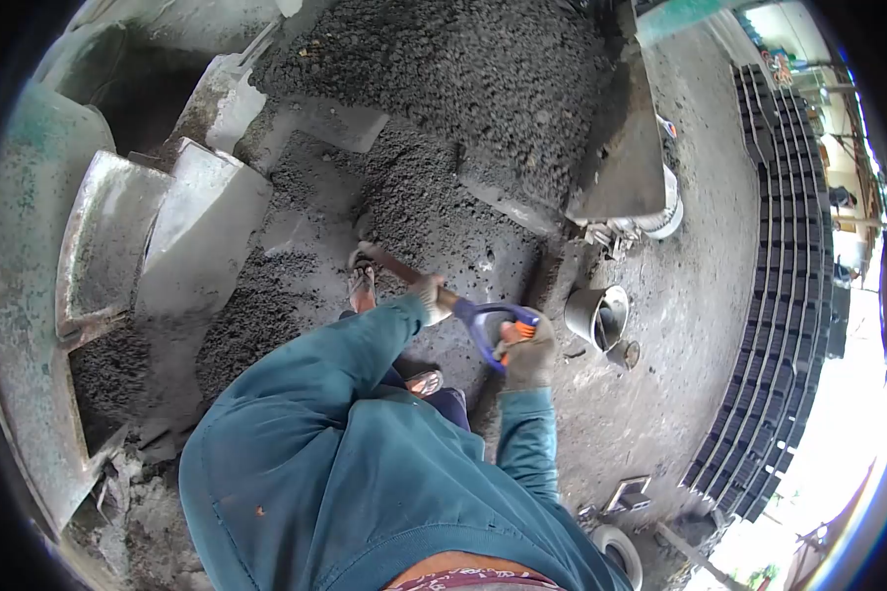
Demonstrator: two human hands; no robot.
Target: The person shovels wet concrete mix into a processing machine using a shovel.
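Note:
A shovel [475, 313] with a wooden shaft and a blue-and-orange D-shaped handle lies across the space in front of me. My left hand [431, 299], in a pale work glove, is wrapped round the lower shaft just below the blue socket. The gloved fingers of my right hand [528, 357] close on the D-handle at the top. From there the shaft slants up and left toward the dark, damp concrete mix [409, 172]. The blade cannot be made out clearly at the mix. My sandalled feet [363, 286] stand on the floor beneath the shovel.
A large heap of mix [453, 69] rises ahead, with a metal plate [621, 163] at its right. Worn metal machine parts [113, 241] stand at left. A bucket [596, 315] sits on the floor at right, before long rows of dark blocks [774, 286].

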